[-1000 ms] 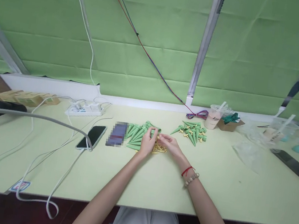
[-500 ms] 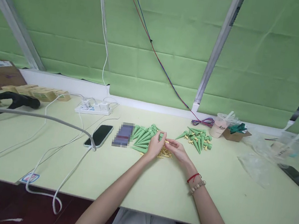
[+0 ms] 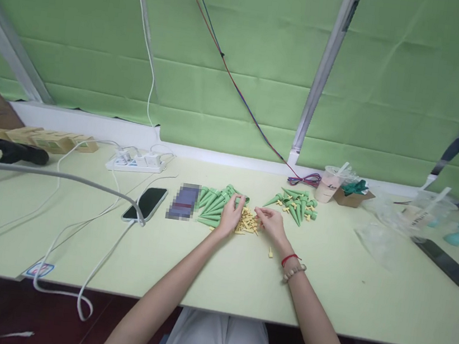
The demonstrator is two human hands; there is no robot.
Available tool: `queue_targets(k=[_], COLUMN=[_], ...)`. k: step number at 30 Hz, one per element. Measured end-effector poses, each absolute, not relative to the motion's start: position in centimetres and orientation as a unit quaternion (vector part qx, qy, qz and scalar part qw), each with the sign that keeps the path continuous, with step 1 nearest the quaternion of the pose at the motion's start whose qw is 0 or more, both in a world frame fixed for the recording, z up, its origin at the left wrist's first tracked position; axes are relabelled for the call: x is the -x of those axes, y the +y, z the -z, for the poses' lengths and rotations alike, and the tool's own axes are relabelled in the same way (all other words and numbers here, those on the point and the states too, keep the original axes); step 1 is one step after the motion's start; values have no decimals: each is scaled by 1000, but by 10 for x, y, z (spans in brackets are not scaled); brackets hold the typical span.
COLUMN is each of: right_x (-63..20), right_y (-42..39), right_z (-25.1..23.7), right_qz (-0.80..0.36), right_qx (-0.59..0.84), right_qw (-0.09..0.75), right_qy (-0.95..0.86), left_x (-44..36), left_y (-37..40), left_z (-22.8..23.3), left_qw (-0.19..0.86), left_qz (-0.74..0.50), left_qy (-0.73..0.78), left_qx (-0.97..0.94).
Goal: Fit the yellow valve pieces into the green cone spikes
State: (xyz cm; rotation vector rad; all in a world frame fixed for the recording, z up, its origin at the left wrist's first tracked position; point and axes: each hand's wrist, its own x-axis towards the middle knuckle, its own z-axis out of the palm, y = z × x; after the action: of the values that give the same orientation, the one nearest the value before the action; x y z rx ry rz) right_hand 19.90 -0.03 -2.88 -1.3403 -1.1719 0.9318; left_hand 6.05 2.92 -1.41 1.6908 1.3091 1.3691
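Observation:
My left hand (image 3: 231, 215) is closed at the right side of a pile of green cone-shaped spikes (image 3: 213, 205). Green plastic shows at its fingertips, seemingly the wide end of a spike, most of it hidden by the fingers. Below and between my hands lies a heap of small yellow plastic pieces (image 3: 248, 223). My right hand (image 3: 272, 223) has thumb and fingers pinched at the heap's right edge; whatever they hold is too small to make out. One yellow piece (image 3: 270, 252) lies alone, left of my right wrist. Farther right, green spikes with yellow pieces on them (image 3: 299, 205) form another pile.
Left of the spikes are a blurred-out dark rectangle (image 3: 184, 202) and a phone (image 3: 147, 204) with a white cable across it. A power strip (image 3: 135, 163) stands behind. At right are a drink cup (image 3: 329, 186), a small cardboard box (image 3: 352, 197), plastic bags and a dark phone-like slab (image 3: 448, 264).
My hands have drawn apart; the right fingers have left the left ones, uncovering the yellow heap. A lone yellow piece now shows near my right wrist. The camera view has shifted slightly.

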Motion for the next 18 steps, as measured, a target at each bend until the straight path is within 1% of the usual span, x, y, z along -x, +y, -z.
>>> queue_targets(k=[9, 10, 13, 14, 15, 16, 18], right_x=[-242, -246, -259, -261, -261, -260, -252], right_y=[-21, -23, -31, -34, -36, -37, -37], right_z=[5, 3, -1, -1, 0, 0, 2], right_qz=[-378, -395, -494, -521, -535, -538, -525], right_qx=[629, 643, 667, 667, 667, 666, 661], right_qw=[354, 315, 166, 128, 107, 106, 139], right_qy=[-580, -576, -532, -517, -507, -506, -518], left_x=[-66, -66, -66, -66, -65, -65, -64], left_y=[17, 17, 17, 17, 17, 18, 18], left_z=[3, 2, -2, -2, -3, -4, -5], left_qw=[483, 498, 529, 536, 541, 544, 548], left_qz=[-498, -496, -495, -496, -497, -499, -501], left_qy=[408, 404, 396, 395, 394, 394, 394], left_qx=[-593, -586, -564, -558, -553, -548, -542])
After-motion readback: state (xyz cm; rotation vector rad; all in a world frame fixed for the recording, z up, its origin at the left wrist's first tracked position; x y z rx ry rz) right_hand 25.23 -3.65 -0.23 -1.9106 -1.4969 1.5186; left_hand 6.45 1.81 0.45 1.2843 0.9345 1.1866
